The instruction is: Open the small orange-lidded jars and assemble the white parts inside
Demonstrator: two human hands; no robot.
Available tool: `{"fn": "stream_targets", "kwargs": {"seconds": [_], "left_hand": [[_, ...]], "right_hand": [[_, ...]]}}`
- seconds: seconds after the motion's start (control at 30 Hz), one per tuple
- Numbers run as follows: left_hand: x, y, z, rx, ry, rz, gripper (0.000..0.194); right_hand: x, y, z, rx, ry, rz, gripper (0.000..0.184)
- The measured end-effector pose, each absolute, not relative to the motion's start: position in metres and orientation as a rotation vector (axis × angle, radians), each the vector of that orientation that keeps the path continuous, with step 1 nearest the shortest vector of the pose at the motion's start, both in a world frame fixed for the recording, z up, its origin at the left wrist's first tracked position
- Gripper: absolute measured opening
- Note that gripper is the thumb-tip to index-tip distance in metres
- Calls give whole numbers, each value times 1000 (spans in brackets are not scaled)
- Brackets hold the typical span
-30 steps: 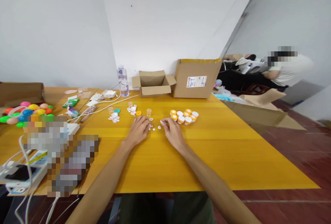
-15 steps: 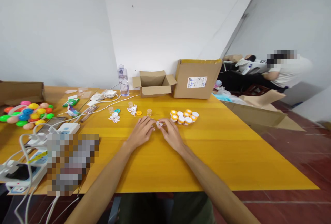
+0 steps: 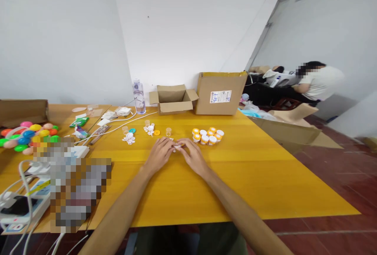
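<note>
Yellow table [image 3: 265, 184]: right hand [image 3: 194, 156] pinches a white bit [image 3: 177, 145], left hand [image 3: 160, 154] curls beside it — can't tell its grip — jars [image 3: 205, 139] at their two o'clock, probably for elbow room.

Both hands [image 3: 160, 155] [image 3: 193, 157] close together, curled

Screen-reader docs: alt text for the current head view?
A person's left hand and right hand, close together at a small white piece over a yellow table. Beyond are clear cups and white parts; orange-and-white jars cluster right, an open cardboard box behind.
</note>
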State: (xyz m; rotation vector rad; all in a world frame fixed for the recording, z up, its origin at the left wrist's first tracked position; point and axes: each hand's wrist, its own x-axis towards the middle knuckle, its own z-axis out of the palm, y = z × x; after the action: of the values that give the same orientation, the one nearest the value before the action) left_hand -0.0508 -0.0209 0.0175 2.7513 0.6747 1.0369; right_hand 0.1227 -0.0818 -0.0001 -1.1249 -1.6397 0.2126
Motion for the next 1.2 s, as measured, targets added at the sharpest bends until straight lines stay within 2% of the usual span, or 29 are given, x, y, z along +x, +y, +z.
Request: {"fn": "stream_targets", "kwargs": {"seconds": [0.33, 0.8, 1.07, 1.2], "left_hand": [[-55, -19, 22, 2695, 753, 1236, 13], [-55, -21, 21, 2677, 810, 1100, 10], [-55, -21, 22, 2635, 824, 1115, 23], [-54, -20, 22, 2620, 824, 1128, 22]], "right_hand": [[137, -75, -10, -1304, -1633, 150, 13], [138, -75, -9, -1396, -1796, 112, 18], [137, -75, -10, -1419, -1766, 115, 17], [138, -73, -11, -1409, -1727, 135, 17]]}}
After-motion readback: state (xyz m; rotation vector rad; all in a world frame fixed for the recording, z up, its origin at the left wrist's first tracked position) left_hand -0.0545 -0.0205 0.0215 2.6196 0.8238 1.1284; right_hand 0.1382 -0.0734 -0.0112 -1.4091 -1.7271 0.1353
